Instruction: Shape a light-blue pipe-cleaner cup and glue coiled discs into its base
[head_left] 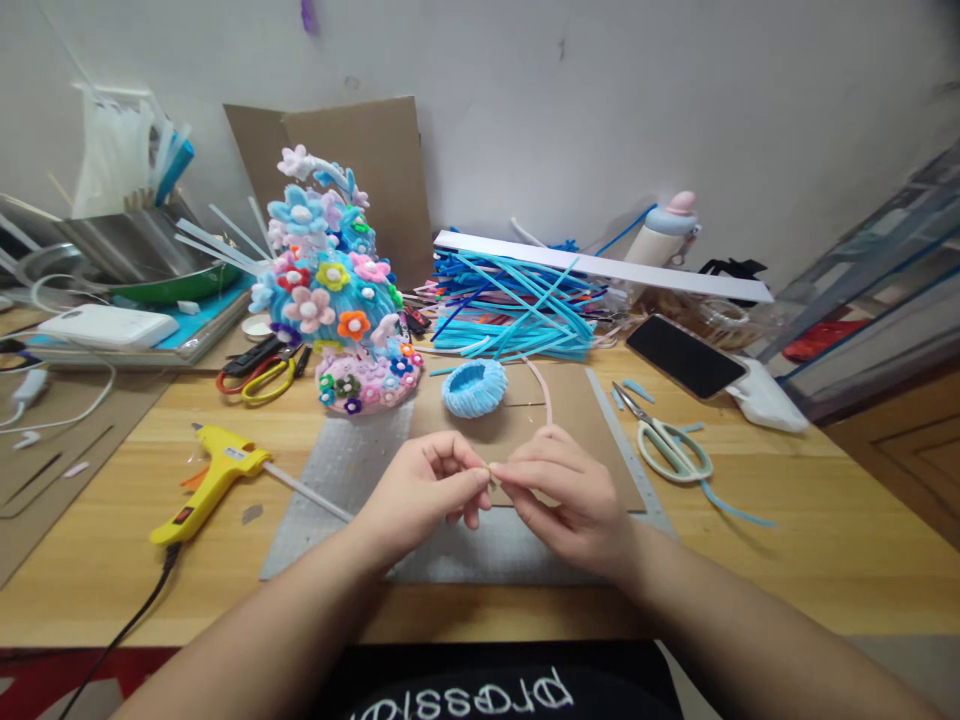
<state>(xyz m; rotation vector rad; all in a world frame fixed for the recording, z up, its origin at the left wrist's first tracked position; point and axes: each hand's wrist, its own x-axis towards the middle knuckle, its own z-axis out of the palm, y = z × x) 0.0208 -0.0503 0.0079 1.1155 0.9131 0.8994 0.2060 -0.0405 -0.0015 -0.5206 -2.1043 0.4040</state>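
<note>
My left hand and my right hand meet over a brown cardboard sheet, fingertips pinched together on one end of a thin pink pipe cleaner. The pipe cleaner curves up and away from my right hand toward the back. Just beyond my hands lies a small blue fuzzy ring. A tall ornament covered in pipe-cleaner flowers stands to the left of the ring.
A yellow glue gun lies at the left with its cord running to the table edge. Scissors, a metal ruler and a black phone lie at the right. A heap of blue pipe cleaners is behind. Red-and-yellow pliers rest near the ornament.
</note>
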